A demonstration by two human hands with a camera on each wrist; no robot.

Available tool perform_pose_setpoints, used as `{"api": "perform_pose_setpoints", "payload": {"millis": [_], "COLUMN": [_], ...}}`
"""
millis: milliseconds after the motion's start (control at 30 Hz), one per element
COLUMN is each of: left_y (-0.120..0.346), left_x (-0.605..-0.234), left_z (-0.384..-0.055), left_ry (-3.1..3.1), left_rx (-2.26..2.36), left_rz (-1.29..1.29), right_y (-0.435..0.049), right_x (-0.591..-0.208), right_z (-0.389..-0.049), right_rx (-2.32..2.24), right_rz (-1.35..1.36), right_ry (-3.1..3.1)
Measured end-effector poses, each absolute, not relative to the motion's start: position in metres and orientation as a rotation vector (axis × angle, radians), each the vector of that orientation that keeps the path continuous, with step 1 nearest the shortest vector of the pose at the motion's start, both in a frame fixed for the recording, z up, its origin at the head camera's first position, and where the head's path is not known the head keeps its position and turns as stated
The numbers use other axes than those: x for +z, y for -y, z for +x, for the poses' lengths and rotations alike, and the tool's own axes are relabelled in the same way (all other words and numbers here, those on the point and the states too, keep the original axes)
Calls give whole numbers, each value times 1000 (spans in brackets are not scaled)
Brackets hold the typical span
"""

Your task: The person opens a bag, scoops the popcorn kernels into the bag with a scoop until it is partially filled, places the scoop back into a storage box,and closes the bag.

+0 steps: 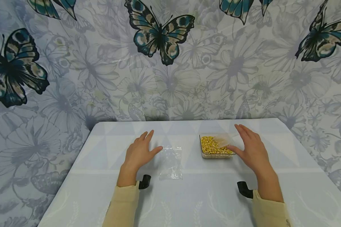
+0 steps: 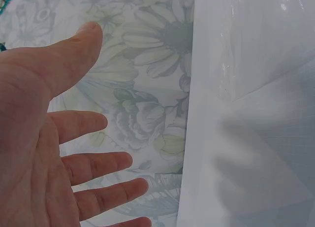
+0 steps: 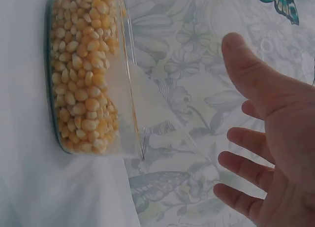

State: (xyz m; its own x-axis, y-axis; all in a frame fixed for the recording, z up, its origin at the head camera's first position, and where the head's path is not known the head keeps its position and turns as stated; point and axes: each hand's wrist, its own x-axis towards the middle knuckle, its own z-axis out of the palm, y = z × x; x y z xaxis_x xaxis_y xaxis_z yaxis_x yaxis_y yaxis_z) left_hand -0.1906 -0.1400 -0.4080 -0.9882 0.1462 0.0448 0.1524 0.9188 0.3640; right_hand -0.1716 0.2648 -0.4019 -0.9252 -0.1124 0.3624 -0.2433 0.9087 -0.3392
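Note:
My left hand (image 1: 139, 150) is held over the table with fingers spread and nothing in it. Just right of its thumb a clear plastic bag (image 1: 171, 163) lies flat. A clear rectangular container (image 1: 216, 156) full of yellow corn kernels (image 3: 81, 74) stands right of the bag. On the kernels rests a whitish translucent piece (image 1: 223, 140) that sticks out past the rim; its kind is unclear. My right hand (image 1: 253, 149) is beside the container's right side, fingers apart and holding nothing. Its thumb overlaps the container's corner in the head view, while the right wrist view shows a gap.
The white patterned table (image 1: 201, 201) ends at a back edge close to a wall covering with flowers and butterflies (image 1: 160, 34). Black wrist mounts (image 1: 144, 182) show at the cuffs of both pale yellow sleeves (image 1: 122, 205).

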Motion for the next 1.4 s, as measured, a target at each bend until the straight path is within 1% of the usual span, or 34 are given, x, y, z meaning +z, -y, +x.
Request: {"api": "perform_pose_setpoints", "payload": {"millis": [433,667,833,1400], "left_y": [136,136,136,136], "left_x": [-409,-411,-413,-421], "left_z": [-192,-193,-194,-201], "left_ry": [3023,3032,3023,2992], "left_rx": [-629,-820,-967,-1242], "left_rz": [-211,-191,-177,-84], "right_y": [-244,-235,-226,-192], "right_x": [-401,-402,-402,-404], "right_z": [-172,-171,-171,-169], "right_rx": [643,733,838,1022], "right_rz": [287,271,337,391], "right_ry": [2715,2740,2678,2680]}}
